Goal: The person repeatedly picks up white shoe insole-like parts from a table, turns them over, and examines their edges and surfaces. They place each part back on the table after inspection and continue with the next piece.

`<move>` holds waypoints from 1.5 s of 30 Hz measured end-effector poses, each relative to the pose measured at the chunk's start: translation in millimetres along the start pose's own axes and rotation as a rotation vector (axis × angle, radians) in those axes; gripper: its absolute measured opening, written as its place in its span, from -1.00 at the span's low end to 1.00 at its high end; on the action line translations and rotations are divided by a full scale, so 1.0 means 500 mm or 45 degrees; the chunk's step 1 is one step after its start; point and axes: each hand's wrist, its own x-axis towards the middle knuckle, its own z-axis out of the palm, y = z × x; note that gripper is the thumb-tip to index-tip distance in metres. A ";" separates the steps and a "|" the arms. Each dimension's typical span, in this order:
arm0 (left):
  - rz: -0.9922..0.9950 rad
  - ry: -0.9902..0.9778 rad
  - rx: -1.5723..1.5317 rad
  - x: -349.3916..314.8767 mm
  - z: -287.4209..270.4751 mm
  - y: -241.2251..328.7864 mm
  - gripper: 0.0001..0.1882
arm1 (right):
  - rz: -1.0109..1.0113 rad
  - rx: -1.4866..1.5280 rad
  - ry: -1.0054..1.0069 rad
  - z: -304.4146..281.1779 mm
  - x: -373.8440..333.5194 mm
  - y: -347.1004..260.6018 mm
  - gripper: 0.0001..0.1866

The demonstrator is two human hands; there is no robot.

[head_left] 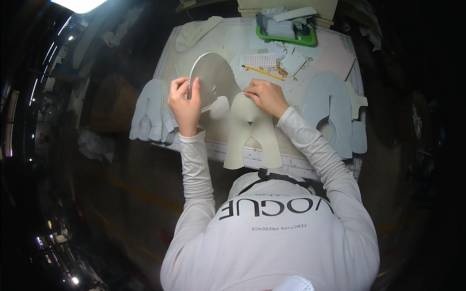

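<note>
My left hand [187, 106] grips a rounded, stiff grey-beige cut piece [213, 72] by its pale left edge, thumb on the near face. That piece stands tilted up off the table, with small holes near its lower middle. With fingers closed, my right hand [266, 96] pinches the rounded top of a cream shoe-upper piece [239, 121]. Two legs of this cream piece spread toward me past the table's front edge, and a small dark notch marks its middle. The two pieces are close together, the grey-beige one behind and to the left.
Light-blue upper pieces lie stacked at the table's left [148, 104] and right [341, 114]. Farther back are a yellow pencil [264, 72], rubber bands [281, 71], a printed card [257, 60], a pinkish sheet [335, 59] and a green basket [309, 40] of cut pieces. A cream piece [196, 36] lies far left.
</note>
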 end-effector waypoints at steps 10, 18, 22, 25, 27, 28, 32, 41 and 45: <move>-0.452 -0.317 -0.918 -0.045 -0.094 0.126 -0.75 | 0.059 0.986 0.163 -0.087 -0.009 0.006 -0.67; -0.876 -0.992 -1.135 -0.095 -0.008 0.113 -0.67 | 0.244 1.046 0.017 -0.145 -0.067 -0.092 -0.65; -0.954 -0.975 -1.177 -0.123 0.011 0.123 -0.58 | 0.433 1.461 -0.057 -0.134 -0.091 -0.114 -0.67; -1.010 -0.887 -1.317 -0.138 0.007 0.137 -0.52 | 0.488 1.582 -0.107 -0.140 -0.108 -0.122 -0.64; -1.015 -0.872 -1.370 -0.141 0.002 0.142 -0.52 | 0.529 1.635 -0.130 -0.144 -0.116 -0.126 -0.62; -1.017 -0.875 -1.379 -0.141 -0.002 0.143 -0.52 | 0.545 1.659 -0.136 -0.146 -0.120 -0.128 -0.61; -1.012 -0.901 -1.394 -0.138 -0.012 0.142 -0.53 | 0.603 1.768 -0.178 -0.145 -0.128 -0.131 -0.58; -1.023 -0.922 -1.397 -0.140 -0.010 0.132 -0.54 | 0.620 1.791 -0.189 -0.137 -0.136 -0.123 -0.54; -1.016 -0.943 -1.375 -0.135 -0.006 0.135 -0.54 | 0.617 1.799 -0.152 -0.133 -0.136 -0.124 -0.53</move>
